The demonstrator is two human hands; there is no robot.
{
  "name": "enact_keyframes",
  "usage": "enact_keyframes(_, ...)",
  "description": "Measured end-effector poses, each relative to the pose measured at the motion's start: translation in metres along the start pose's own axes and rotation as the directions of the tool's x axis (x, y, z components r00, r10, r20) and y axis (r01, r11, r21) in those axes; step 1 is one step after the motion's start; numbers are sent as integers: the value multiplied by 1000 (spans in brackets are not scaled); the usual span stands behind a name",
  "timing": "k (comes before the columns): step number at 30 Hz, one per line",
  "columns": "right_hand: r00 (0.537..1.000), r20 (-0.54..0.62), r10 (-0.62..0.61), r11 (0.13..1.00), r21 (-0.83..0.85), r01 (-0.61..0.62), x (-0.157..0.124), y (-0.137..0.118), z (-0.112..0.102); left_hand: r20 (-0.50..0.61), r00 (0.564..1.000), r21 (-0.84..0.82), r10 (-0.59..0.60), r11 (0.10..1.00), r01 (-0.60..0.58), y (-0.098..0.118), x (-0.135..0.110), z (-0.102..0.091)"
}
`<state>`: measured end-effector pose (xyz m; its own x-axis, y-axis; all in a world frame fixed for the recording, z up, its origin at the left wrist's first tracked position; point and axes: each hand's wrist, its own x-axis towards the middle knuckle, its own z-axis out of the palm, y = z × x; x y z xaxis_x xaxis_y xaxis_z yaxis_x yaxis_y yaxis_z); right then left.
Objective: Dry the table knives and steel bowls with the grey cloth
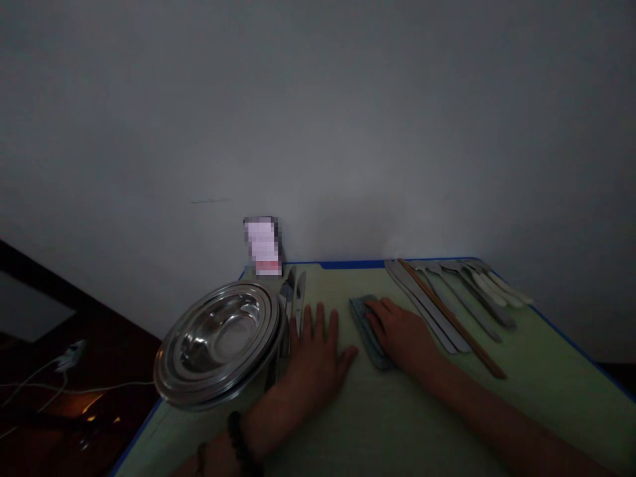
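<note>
My left hand (318,358) lies palm down on the pale green table (377,424), fingers stretched and apart. Its fingertips are close to the table knives (299,298), which are partly hidden behind the hand. To the left of it is a stack of shiny steel plates or shallow bowls (218,344). My right hand (405,334) has its fingers bent over a folded grey-blue cloth (370,334), pressed on the tabletop. Just right of that hand lie flat metal knives (427,305) and a pair of brown wooden chopsticks (452,318).
Several metal spoons (467,301) and pieces with white handles (501,288) lie at the right. A phone (263,245) with a blurred screen leans on the wall (377,132) behind. A white plug with cables (71,356) is below the table's left side.
</note>
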<state>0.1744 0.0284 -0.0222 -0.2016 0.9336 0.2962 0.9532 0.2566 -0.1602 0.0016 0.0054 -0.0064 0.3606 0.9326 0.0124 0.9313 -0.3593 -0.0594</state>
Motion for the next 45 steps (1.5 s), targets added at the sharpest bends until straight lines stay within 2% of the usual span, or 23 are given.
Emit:
enact_keyframes(3,1000,6,18,1000,26,-18,1,-1,0,30,993,-50,112,993,-110,0,-8,1)
enact_keyframes(6,999,15,29,999,45,-30,1,0,-1,-12,966,-98,256,962,-256,0,-12,4)
enact_keyframes(8,999,24,30,998,59,-32,0,1,-1,-55,954,-107,296,948,-300,-3,-13,7)
enact_keyframes(11,999,26,38,997,71,-40,1,3,-1,-119,963,-68,244,965,-253,-9,-9,12)
enact_keyframes(15,999,13,46,996,78,-47,4,5,1,-138,970,62,198,980,-191,-12,-1,14)
enact_keyframes(20,997,28,68,989,129,-71,8,7,-1,-59,955,320,291,912,-258,-6,-4,5)
enact_keyframes(24,997,37,64,986,154,-69,8,8,-3,65,949,408,308,860,-307,-1,-12,-8)
enact_keyframes(27,997,40,69,986,149,-74,7,8,-4,192,948,367,253,878,-308,2,-15,-17)
enact_keyframes(29,997,40,71,986,146,-76,7,8,-3,228,949,319,217,904,-283,5,-15,-22)
enact_keyframes(35,997,51,65,985,159,-73,7,8,-4,221,965,228,139,955,-189,12,-13,-28)
enact_keyframes(40,997,36,64,983,170,-70,5,8,-4,261,962,107,81,988,-112,10,-5,-36)
enact_keyframes(45,997,4,74,975,210,-74,5,9,-2,252,966,-5,57,998,-58,6,5,-30)
